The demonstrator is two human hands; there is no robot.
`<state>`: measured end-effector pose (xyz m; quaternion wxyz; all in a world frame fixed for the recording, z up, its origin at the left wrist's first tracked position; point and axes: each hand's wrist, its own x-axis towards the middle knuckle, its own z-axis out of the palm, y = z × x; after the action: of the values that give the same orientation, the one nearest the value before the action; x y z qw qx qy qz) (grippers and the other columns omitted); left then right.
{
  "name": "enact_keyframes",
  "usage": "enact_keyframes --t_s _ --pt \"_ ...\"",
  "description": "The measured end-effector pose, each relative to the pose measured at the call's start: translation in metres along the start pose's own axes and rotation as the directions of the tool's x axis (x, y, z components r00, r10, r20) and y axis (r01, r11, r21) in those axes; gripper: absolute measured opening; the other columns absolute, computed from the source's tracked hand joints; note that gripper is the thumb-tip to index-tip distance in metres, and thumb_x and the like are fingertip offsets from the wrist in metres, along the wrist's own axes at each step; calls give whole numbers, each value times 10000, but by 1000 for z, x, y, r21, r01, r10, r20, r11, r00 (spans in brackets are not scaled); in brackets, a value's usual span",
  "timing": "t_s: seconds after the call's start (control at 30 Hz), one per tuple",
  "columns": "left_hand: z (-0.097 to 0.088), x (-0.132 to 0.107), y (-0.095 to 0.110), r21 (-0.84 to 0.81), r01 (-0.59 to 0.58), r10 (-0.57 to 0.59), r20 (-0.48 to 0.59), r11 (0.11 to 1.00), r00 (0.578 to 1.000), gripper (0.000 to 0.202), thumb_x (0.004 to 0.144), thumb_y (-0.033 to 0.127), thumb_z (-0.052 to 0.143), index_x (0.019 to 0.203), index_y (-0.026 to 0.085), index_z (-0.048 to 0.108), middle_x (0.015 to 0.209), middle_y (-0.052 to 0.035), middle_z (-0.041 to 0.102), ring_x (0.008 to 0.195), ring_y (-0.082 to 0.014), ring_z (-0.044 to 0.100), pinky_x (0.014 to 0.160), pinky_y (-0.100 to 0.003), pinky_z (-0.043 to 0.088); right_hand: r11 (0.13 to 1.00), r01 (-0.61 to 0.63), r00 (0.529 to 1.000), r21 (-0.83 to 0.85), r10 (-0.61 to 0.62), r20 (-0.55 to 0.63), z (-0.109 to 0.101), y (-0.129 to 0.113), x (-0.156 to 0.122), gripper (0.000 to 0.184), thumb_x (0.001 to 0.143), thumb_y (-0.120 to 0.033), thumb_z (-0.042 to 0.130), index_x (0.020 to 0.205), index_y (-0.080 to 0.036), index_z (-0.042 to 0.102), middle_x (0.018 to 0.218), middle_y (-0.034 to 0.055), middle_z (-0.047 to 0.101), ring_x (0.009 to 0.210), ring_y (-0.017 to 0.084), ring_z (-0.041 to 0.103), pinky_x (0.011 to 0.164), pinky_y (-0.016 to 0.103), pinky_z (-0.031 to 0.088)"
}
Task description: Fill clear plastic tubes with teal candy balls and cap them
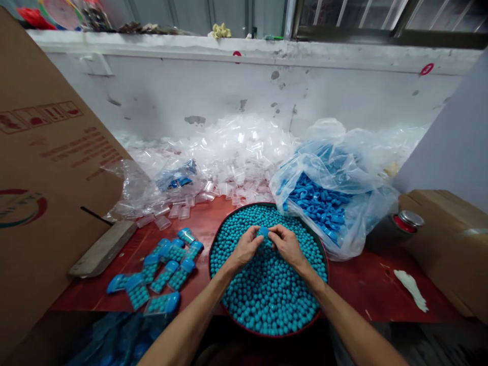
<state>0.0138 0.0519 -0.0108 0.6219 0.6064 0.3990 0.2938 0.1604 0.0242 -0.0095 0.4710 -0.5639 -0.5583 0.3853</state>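
Observation:
Both hands meet above the far half of a round tub (211, 254) filled with turquoise balls (267, 300). Between the fingertips is a small blue-capped container (264, 232), mostly hidden by the fingers. My left hand (247, 247) pinches it from the left. From the other side, the thumb and fingers of my right hand (287, 246) close on it. Left of the tub, several filled clear containers with blue caps (163, 276) lie in a loose group. Behind the tub on the right, an open plastic bag (366, 223) holds many blue caps (318, 203).
Clear empty containers (240, 152) are heaped along the wall. A large carton (49, 168) and a grey bar (102, 249) stand left. On the right are a metal-lidded jar (409, 221), a smaller carton (446, 244) and a white scrap (412, 290) on the red table (358, 290).

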Motion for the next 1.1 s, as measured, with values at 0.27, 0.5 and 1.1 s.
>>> enact_keyframes --t_s 0.27,0.5,1.1 --pt "13 -21 2 -290 21 -45 -75 957 996 486 681 326 570 1116 170 419 800 -1 523 492 -59 461 418 -174 357 946 197 980 -257 -180 91 5 -12 -28 248 812 -307 425 966 -173 566 799 30 614 715 144 569 682 269 448" --pt "20 -32 11 -311 2 -52 -153 950 987 372 708 313 551 1034 183 429 668 45 467 529 -65 454 496 -179 372 738 303 951 -603 -270 147 14 -14 -45 575 659 -353 604 1138 -108 401 985 135 543 882 250 540 695 365 456" --pt "12 -57 -1 -412 62 -65 7 909 998 371 742 419 507 1002 220 335 645 40 535 389 -62 467 340 -144 301 928 -191 935 320 72 347 -3 -34 -49 315 738 -294 513 1029 -177 482 959 50 549 779 150 574 594 279 503"
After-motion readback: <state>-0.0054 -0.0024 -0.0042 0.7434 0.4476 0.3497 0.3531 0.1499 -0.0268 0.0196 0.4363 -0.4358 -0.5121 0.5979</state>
